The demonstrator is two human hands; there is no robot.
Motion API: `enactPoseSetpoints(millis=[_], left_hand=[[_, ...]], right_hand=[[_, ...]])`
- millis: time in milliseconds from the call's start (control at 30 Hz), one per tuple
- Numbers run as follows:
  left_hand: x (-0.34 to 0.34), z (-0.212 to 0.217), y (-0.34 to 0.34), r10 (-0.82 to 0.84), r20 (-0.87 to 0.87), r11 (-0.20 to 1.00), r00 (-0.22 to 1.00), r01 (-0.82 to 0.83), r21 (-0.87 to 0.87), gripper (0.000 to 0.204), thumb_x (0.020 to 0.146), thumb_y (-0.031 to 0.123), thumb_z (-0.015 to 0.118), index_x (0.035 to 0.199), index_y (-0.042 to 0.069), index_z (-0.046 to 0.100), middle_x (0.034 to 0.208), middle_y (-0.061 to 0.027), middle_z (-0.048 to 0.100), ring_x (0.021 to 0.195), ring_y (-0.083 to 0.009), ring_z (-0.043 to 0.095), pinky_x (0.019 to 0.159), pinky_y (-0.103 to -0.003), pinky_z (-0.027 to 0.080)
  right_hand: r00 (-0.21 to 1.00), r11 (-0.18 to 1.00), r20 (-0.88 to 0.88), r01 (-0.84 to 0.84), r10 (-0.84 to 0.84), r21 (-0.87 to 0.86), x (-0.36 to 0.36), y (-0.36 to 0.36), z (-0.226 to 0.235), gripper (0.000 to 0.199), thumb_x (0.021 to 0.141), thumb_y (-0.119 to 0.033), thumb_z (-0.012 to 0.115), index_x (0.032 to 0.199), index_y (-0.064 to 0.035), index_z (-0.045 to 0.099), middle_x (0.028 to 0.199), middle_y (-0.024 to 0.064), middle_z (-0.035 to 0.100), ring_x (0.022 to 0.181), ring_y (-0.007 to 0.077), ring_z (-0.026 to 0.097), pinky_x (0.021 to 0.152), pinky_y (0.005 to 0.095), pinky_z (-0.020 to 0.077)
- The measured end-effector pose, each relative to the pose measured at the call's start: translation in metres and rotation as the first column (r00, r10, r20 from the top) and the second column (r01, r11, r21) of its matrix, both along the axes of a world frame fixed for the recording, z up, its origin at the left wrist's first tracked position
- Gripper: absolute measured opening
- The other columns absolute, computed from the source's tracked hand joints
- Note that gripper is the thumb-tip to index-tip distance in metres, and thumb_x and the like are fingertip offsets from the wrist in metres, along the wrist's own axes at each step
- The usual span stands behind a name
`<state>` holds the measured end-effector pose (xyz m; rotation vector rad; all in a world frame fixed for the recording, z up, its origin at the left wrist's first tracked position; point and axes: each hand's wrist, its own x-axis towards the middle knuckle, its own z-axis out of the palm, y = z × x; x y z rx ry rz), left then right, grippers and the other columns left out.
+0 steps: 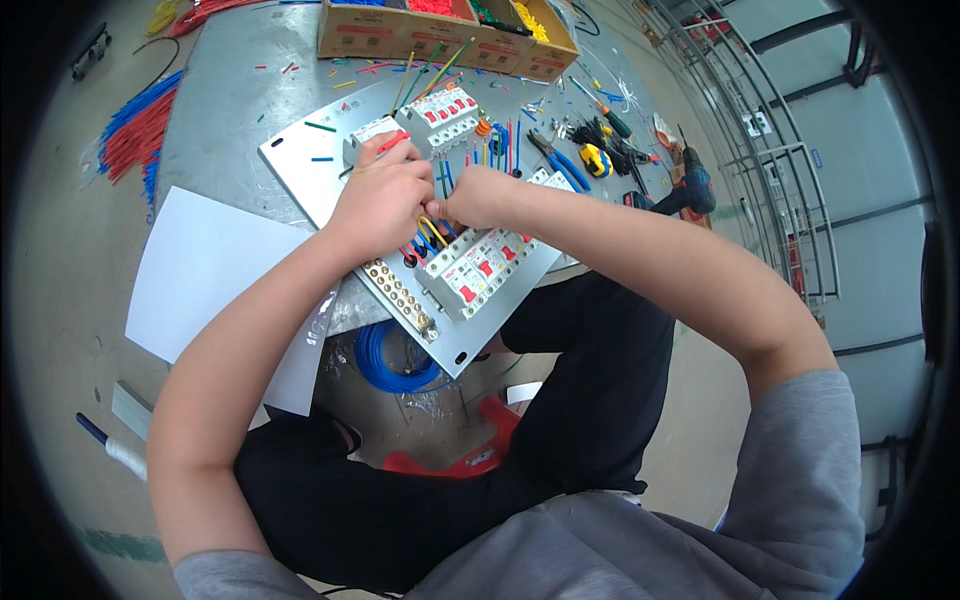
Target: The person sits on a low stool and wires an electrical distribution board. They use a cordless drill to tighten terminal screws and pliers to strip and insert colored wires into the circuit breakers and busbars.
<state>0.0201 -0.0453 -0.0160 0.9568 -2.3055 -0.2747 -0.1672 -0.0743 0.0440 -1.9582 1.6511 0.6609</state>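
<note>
My left hand (385, 200) and my right hand (474, 198) meet over the middle of a white metal mounting plate (300, 150). Both are closed, fingertips together at a cluster of yellow and blue wires (433, 230); the exact pinch is hidden. A red piece (393, 141) sticks out past my left fingers. Below the hands is a row of circuit breakers (478, 272) with red switches; another breaker row (440, 118) stands beyond them. A brass terminal bar (398, 298) runs along the plate's near left edge. Several coloured wires (508, 148) stand upright beside my right hand.
A cardboard box (440, 45) with coloured small parts stands at the back. Blue-handled pliers (560, 160), a screwdriver (612, 118), a tape measure (596, 160) and a cordless drill (690, 185) lie right. White paper (215, 270) overhangs left. A blue wire coil (390, 365) lies below.
</note>
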Motion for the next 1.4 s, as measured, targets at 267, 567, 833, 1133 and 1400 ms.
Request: enactPoseSetpoints(millis=[267, 567, 833, 1133, 1400], left_hand=[[0.002, 0.002, -0.001, -0.013, 0.009, 1.0, 1.0, 0.013, 0.002, 0.004, 0.085, 0.013, 0.077, 0.083, 0.012, 0.081, 0.099, 0.0011, 0.074, 0.124, -0.0197, 0.063, 0.13, -0.05, 0.027], [0.008, 0.004, -0.008, -0.092, 0.091, 0.996, 0.992, 0.09, 0.021, 0.009, 0.091, 0.015, 0.077, 0.096, 0.013, 0.084, 0.106, 0.0009, 0.075, 0.13, -0.0212, 0.061, 0.13, -0.051, 0.026], [0.011, 0.004, -0.008, -0.02, -0.213, 0.996, 0.977, 0.038, 0.084, 0.008, 0.098, 0.015, 0.074, 0.101, 0.012, 0.081, 0.103, -0.0034, 0.077, 0.128, -0.0247, 0.066, 0.124, -0.048, 0.034], [-0.005, 0.028, -0.013, -0.313, 0.226, 0.937, 0.923, 0.338, -0.084, 0.007, 0.082, 0.011, 0.075, 0.088, 0.013, 0.075, 0.093, 0.0023, 0.071, 0.105, -0.0188, 0.066, 0.101, -0.037, 0.05], [-0.012, 0.037, -0.012, -0.333, 0.253, 0.943, 0.909, 0.317, 0.101, 0.014, 0.071, 0.01, 0.08, 0.083, 0.012, 0.073, 0.091, 0.0012, 0.066, 0.1, -0.0193, 0.064, 0.094, -0.034, 0.051]], right_hand=[[0.997, 0.998, -0.08, -0.007, 0.001, -0.065, 0.012, 0.005, 0.004, 0.059, 0.107, -0.059, 0.068, 0.093, -0.0054, 0.087, 0.091, 0.0089, 0.083, 0.086, 0.025, 0.079, 0.082, 0.0413, 0.0606], [0.947, 0.97, 0.247, 0.161, -0.204, 0.184, -0.01, 0.004, 0.028, 0.042, 0.111, -0.035, 0.067, 0.111, 0.0025, 0.085, 0.107, 0.0117, 0.084, 0.098, 0.0209, 0.078, 0.092, 0.038, 0.0581], [0.802, 0.927, 0.585, 0.304, -0.125, -0.219, -0.091, 0.074, 0.098, 0.033, 0.108, -0.028, 0.069, 0.113, 0.0019, 0.082, 0.094, 0.0077, 0.08, 0.092, 0.0167, 0.072, 0.089, 0.0339, 0.0562], [0.621, 0.182, 0.677, 0.775, -0.395, -0.605, -0.437, 0.134, 0.0, 0.068, 0.1, -0.037, 0.083, 0.152, -0.0014, 0.056, 0.129, 0.0096, 0.063, 0.117, 0.0205, 0.062, 0.106, 0.0377, 0.0509], [0.145, 0.305, 0.975, 0.933, 0.171, -0.192, -0.433, 0.032, -0.045, 0.064, 0.106, -0.015, 0.075, 0.162, -0.0047, 0.045, 0.15, 0.0168, 0.063, 0.137, 0.0279, 0.064, 0.117, 0.0454, 0.0487]])
